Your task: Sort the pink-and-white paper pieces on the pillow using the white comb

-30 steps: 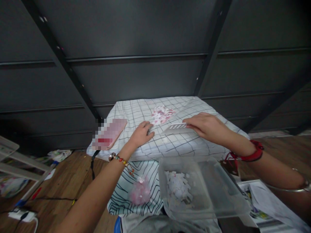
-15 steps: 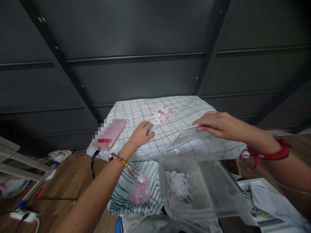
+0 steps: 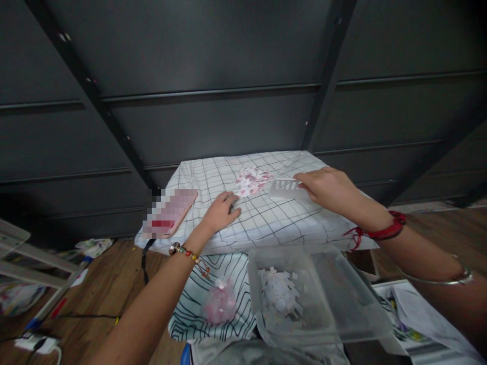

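On the checked white cloth (image 3: 266, 218), my left hand (image 3: 221, 212) lies with fingers stretched forward and the thumb apart, holding nothing. Its fingertips are at the near left edge of a pile of small white and pink paper-like pieces (image 3: 251, 181). My right hand (image 3: 325, 187) pinches the edge of a thin white slotted plate (image 3: 282, 188), which looks like a flat plastic scraper. The plate is tilted over the cloth just right of the pile; whether it touches the pieces I cannot tell.
Closest to me sits a clear divided plastic box (image 3: 327, 299), with white pieces (image 3: 280, 291) in its left compartment. A clear bag with pink contents (image 3: 220, 303) lies left of it on patterned fabric (image 3: 186, 309). A phone (image 3: 173, 215) rests at the cloth's left. Dark panels (image 3: 213, 121) stand behind.
My right hand has moved left and away from me, carrying the slotted plate from above the near edge to beside the pile. My left hand has stayed in place.
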{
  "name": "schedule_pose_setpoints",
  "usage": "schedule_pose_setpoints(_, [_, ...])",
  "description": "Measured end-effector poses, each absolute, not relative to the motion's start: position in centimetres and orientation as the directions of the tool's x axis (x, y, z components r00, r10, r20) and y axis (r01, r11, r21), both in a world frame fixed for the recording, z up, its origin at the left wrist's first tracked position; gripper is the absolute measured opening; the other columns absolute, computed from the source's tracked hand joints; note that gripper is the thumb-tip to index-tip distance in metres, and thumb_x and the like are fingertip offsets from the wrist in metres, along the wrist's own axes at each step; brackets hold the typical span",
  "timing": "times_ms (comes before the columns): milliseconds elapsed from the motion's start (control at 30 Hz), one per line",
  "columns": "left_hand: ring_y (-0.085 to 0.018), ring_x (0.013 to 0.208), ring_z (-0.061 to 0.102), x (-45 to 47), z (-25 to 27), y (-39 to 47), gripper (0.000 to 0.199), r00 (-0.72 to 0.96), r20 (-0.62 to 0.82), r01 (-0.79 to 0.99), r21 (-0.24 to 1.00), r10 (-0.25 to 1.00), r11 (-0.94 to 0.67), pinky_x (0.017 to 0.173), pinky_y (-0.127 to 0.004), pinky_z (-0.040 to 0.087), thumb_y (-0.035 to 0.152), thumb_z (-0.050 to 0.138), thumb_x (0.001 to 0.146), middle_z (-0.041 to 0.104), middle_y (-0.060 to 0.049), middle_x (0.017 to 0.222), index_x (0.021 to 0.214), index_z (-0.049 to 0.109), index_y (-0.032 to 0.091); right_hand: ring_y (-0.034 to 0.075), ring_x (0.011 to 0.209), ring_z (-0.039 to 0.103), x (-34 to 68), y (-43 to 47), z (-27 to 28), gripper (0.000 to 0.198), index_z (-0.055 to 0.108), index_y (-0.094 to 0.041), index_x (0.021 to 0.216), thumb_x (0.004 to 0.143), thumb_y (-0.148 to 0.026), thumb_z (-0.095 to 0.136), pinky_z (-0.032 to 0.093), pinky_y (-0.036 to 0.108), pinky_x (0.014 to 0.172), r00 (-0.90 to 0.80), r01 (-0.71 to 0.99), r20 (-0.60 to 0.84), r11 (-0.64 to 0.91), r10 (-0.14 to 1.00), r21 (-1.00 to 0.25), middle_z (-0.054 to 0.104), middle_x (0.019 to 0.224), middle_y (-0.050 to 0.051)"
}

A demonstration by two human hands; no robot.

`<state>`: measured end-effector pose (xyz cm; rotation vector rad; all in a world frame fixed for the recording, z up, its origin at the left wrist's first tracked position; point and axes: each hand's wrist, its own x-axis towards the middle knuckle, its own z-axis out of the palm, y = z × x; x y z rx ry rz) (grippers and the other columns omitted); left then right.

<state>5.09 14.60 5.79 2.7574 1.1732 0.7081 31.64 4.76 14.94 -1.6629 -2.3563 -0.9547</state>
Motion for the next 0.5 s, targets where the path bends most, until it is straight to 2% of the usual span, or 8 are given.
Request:
schedule_pose_setpoints(100, [-0.027, 0.121, 0.044, 5.1, 5.9, 14.5, 0.038, 0.609, 0.384, 0.666, 0.228, 0.694, -0.711, 0.104, -0.04, 0.035, 0.027, 0.053, 0.083, 0.051, -0.017, 0.125, 0.116, 0.055, 0.009, 0.018, 0.066, 0.059, 30.9, 4.9, 14.6, 0.022, 0.061, -0.016, 0.09, 0.083, -0.014, 0.04, 0.036, 0.029, 0.063, -0.409, 0.882, 0.399, 0.244, 0.821, 0.402, 0.068, 0.077, 0.006])
schedule_pose_setpoints(200, [-0.026, 0.121, 0.044, 5.1, 5.8, 14.5, 0.036, 0.606, 0.392, 0.662, 0.233, 0.692, -0.712, 0.104, -0.04, 0.036, 0.027, 0.053, 0.083, 0.051, -0.015, 0.125, 0.115, 0.056, 0.011, 0.018, 0.067, 0.059, 30.3, 4.5, 14.6, 0.023, 0.061, -0.016, 0.091, 0.084, -0.016, 0.039, 0.036, 0.029, 0.062, -0.409, 0.89, 0.403, 0.261, 0.819, 0.373, 0.068, 0.076, 0.007])
schedule_pose_setpoints(367, [-0.026, 0.121, 0.045, 5.0, 5.6, 14.7, 0.036, 0.601, 0.403, 0.659, 0.239, 0.69, -0.713, 0.103, -0.041, 0.036, 0.028, 0.054, 0.083, 0.052, -0.013, 0.125, 0.115, 0.056, 0.014, 0.018, 0.059, 0.057, 28.9, 3.5, 15.2, 0.023, 0.06, -0.016, 0.087, 0.082, -0.015, 0.038, 0.03, 0.029, 0.054, -0.277, 0.916, 0.384, 0.122, 0.881, 0.381, 0.067, 0.07, 0.007])
schedule_pose_setpoints(500, [-0.026, 0.123, 0.043, 4.8, 5.5, 14.8, 0.038, 0.603, 0.38, 0.659, 0.259, 0.702, -0.706, 0.104, -0.042, 0.035, 0.028, 0.053, 0.083, 0.049, -0.014, 0.129, 0.118, 0.054, 0.014, 0.017, 0.058, 0.057, 27.5, 2.6, 15.1, 0.023, 0.06, -0.017, 0.085, 0.079, -0.012, 0.038, 0.028, 0.029, 0.052, -0.279, 0.925, 0.353, 0.152, 0.893, 0.347, 0.067, 0.07, 0.007])
